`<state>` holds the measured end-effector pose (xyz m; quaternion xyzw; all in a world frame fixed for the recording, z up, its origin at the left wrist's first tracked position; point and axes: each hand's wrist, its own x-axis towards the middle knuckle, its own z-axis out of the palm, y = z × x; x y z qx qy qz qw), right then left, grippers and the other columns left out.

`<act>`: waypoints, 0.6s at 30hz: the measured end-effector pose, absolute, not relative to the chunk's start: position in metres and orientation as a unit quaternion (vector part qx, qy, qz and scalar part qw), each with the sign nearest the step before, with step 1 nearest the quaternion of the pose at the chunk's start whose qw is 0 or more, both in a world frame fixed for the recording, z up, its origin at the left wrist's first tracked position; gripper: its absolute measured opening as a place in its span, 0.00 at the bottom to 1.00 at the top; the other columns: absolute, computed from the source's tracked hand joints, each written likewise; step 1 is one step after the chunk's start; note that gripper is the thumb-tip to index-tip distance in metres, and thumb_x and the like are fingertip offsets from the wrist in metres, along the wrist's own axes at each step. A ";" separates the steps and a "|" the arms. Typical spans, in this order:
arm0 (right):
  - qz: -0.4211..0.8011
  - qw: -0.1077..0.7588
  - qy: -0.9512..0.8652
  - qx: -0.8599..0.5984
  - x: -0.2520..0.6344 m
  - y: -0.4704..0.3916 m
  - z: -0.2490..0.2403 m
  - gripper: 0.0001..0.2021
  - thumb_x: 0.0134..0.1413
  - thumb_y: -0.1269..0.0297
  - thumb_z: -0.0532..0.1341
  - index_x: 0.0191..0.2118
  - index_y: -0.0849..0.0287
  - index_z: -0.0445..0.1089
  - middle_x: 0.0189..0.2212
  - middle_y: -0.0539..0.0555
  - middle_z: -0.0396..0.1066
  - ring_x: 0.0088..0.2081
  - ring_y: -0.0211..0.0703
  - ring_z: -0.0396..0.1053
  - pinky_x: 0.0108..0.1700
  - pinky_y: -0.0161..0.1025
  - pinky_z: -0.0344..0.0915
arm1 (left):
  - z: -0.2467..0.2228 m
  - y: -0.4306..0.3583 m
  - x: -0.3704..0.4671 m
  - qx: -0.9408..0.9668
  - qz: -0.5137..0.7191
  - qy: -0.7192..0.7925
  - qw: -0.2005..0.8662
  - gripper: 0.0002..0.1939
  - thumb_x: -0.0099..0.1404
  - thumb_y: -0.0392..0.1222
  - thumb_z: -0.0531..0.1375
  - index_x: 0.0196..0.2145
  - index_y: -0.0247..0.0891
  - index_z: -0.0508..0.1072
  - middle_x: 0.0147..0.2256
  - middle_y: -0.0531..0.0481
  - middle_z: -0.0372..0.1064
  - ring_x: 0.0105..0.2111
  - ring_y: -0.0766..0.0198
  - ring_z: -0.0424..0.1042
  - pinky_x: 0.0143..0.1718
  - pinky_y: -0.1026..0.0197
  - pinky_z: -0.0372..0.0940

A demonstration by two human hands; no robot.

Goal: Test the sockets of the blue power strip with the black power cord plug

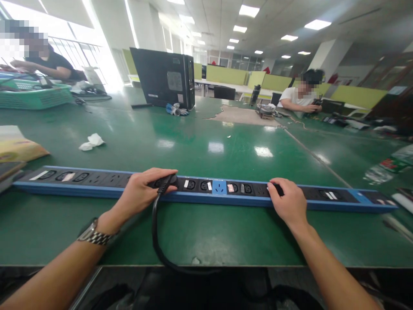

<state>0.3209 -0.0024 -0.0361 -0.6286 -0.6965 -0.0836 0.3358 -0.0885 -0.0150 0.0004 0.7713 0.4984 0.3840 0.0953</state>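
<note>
A long blue and black power strip [200, 196] lies across the green table, its sockets facing up. My left hand [138, 189] is closed on a black plug [171, 181] at a socket left of the strip's middle. How deep the plug sits is hidden by my fingers. From it a thick black cable [155, 228] hangs down past the table's front edge. Farther right, my right hand [288, 200] rests on the strip, thumb and fingers curled around a dark piece. Whether that piece is a plug or part of the strip I cannot tell.
A black computer case [164, 77] stands behind, with gloves [177, 110] at its foot. Crumpled tissue [92, 141] lies left, near a green basket [35, 97]. A plastic bottle [392, 165] lies at right. One person sits far left, another far right.
</note>
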 end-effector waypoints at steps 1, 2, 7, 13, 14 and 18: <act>-0.088 0.337 -0.695 -0.629 0.320 -0.003 -0.036 0.15 0.60 0.57 0.53 0.38 0.59 0.74 0.40 0.57 0.76 0.45 0.48 0.70 0.51 0.43 0.61 | 0.001 -0.013 -0.087 0.779 0.367 0.497 0.105 0.24 0.58 0.60 0.64 0.46 0.42 0.77 0.42 0.46 0.77 0.41 0.54 0.76 0.47 0.52 0.70; -0.092 0.338 -0.693 -0.630 0.319 -0.004 -0.036 0.14 0.60 0.58 0.53 0.38 0.59 0.74 0.40 0.57 0.76 0.44 0.48 0.70 0.50 0.43 0.61 | 0.002 -0.011 -0.087 0.787 0.350 0.496 0.111 0.25 0.58 0.61 0.64 0.47 0.43 0.77 0.43 0.46 0.77 0.42 0.53 0.76 0.48 0.52 0.70; -0.097 0.339 -0.692 -0.630 0.318 -0.006 -0.034 0.14 0.60 0.59 0.53 0.38 0.59 0.74 0.40 0.56 0.77 0.44 0.47 0.71 0.50 0.41 0.61 | 0.005 -0.008 -0.092 0.827 0.288 0.474 0.092 0.24 0.63 0.58 0.59 0.52 0.44 0.75 0.47 0.45 0.76 0.47 0.53 0.74 0.52 0.51 0.67; -0.103 0.340 -0.692 -0.628 0.316 -0.007 -0.034 0.14 0.61 0.60 0.53 0.38 0.60 0.74 0.40 0.57 0.77 0.44 0.47 0.71 0.49 0.40 0.61 | 0.005 -0.013 -0.094 0.833 0.271 0.477 0.067 0.21 0.66 0.53 0.56 0.53 0.44 0.73 0.49 0.46 0.74 0.50 0.53 0.72 0.53 0.50 0.66; -0.105 0.339 -0.691 -0.630 0.316 -0.007 -0.034 0.14 0.60 0.61 0.53 0.38 0.60 0.74 0.40 0.57 0.77 0.44 0.47 0.71 0.49 0.40 0.61 | 0.005 -0.014 -0.092 0.829 0.281 0.478 0.073 0.21 0.65 0.53 0.57 0.52 0.44 0.74 0.49 0.46 0.75 0.49 0.53 0.72 0.53 0.51 0.66; -0.127 0.351 -0.687 -0.623 0.317 -0.003 -0.040 0.13 0.59 0.62 0.53 0.37 0.59 0.75 0.38 0.56 0.77 0.42 0.47 0.72 0.48 0.40 0.62 | -0.002 -0.018 -0.084 0.794 0.351 0.490 0.072 0.19 0.65 0.53 0.58 0.49 0.42 0.75 0.46 0.45 0.76 0.46 0.53 0.74 0.50 0.51 0.67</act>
